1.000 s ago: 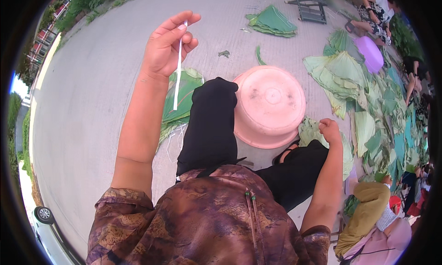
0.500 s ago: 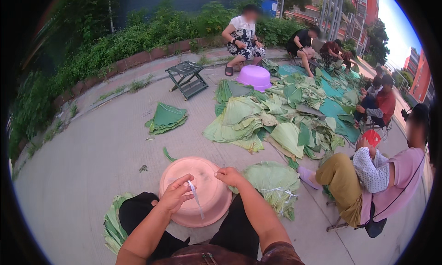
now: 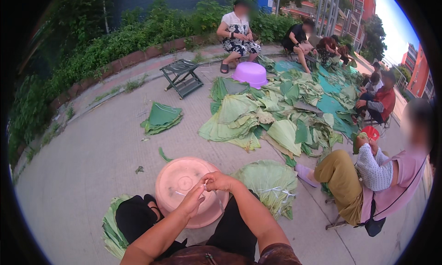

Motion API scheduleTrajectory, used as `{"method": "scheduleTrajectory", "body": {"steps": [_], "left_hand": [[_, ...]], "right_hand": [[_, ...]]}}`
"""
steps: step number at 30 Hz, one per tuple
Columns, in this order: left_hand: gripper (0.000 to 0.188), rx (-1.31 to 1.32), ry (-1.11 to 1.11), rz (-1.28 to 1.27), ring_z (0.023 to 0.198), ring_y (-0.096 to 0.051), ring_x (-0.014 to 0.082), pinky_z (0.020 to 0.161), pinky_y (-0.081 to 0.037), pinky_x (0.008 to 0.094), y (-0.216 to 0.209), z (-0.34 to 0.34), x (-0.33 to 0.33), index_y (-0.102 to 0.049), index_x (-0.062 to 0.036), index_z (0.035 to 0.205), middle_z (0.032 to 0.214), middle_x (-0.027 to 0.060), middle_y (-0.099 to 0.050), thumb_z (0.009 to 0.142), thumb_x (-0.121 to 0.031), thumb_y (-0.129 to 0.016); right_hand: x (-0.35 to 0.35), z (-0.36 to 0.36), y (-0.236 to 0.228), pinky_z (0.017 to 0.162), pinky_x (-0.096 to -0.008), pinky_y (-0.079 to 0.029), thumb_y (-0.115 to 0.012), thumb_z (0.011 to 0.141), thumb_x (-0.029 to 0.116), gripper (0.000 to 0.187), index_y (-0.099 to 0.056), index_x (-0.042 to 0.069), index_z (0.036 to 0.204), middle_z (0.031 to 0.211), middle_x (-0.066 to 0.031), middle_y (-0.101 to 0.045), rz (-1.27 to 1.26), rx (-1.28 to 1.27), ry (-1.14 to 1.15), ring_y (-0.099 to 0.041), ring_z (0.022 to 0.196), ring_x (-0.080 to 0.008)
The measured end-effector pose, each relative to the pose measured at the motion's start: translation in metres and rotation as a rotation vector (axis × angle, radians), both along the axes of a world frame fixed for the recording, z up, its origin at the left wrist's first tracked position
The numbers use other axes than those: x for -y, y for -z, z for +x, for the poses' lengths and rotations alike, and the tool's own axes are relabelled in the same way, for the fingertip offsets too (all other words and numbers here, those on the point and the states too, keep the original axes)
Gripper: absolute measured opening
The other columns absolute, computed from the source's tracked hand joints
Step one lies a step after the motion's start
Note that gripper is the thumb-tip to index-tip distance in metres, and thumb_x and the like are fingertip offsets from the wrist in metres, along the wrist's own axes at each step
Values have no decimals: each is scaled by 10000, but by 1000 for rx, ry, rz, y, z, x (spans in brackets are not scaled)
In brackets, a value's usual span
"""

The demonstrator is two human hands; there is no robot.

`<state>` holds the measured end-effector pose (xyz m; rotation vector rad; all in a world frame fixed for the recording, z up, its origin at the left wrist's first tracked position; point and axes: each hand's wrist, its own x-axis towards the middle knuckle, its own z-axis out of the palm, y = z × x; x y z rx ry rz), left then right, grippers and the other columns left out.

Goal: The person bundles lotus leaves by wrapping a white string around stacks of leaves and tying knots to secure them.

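My left hand (image 3: 192,202) and my right hand (image 3: 217,181) meet above an upturned pink basin (image 3: 171,180) that rests between my knees. Between their pinched fingertips is a thin white strip (image 3: 205,187); most of it is hidden by the fingers. Just right of the basin lies a bundle of large pale green leaves (image 3: 264,175), bound with white strips. More green leaves (image 3: 112,226) are stacked beside my left leg.
A broad heap of big leaves (image 3: 281,133) covers a green sheet (image 3: 331,109) ahead. A purple basin (image 3: 250,74), a folding stool (image 3: 182,76) and a small leaf stack (image 3: 161,117) stand to its left. Several people sit around, the nearest person (image 3: 386,173) at my right.
My hands have come together, the left moving right and the right moving slightly left and down. The white strip no longer dangles plainly from my left hand. The nearest person now has a green leaf in hand.
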<state>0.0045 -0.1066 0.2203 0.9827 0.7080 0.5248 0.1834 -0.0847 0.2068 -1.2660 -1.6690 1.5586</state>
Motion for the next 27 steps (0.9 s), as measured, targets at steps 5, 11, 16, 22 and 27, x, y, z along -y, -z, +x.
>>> {"method": "scheduleTrajectory", "body": {"steps": [5,11,16,22,27], "left_hand": [[582,-18,9,5,1231,-193,222,980,-143,476,-2,8,8,-247,-120,1315,1318,45,-257,835,-387,-440],[450,-71,-41,-164,1123,-339,212,921,-272,422,27,-6,13,-378,-134,1211,1219,55,-390,825,-334,-493],[296,227,-235,-568,1032,-438,219,862,-350,391,26,-16,15,-498,-150,1050,1101,50,-493,795,-291,-553],[106,469,-441,-368,766,-540,150,697,-445,303,1,-50,-32,-504,-126,924,751,1,-533,820,-127,-519],[133,415,-634,-181,785,-553,175,693,-466,309,-9,-91,-55,-515,-84,941,804,43,-555,827,-41,-465]], "right_hand": [[6,-1,-3,482,-238,-395,-564,725,120,253,-568,28,961,675,-38,-561,-120,-28,124,-486,539,-96],[20,0,-12,368,-193,-285,-510,791,115,217,-578,52,986,610,-22,-530,-146,76,306,-402,434,-64],[30,-1,-8,365,-191,-259,-529,794,145,182,-605,72,943,568,5,-493,-201,58,120,-365,430,-45],[26,11,-18,380,-210,-273,-607,748,150,152,-625,10,803,542,2,-489,-244,36,244,-379,431,-64],[21,20,-9,440,-223,-303,-582,748,119,125,-620,5,779,542,14,-473,-201,191,356,-387,479,-72]]}}
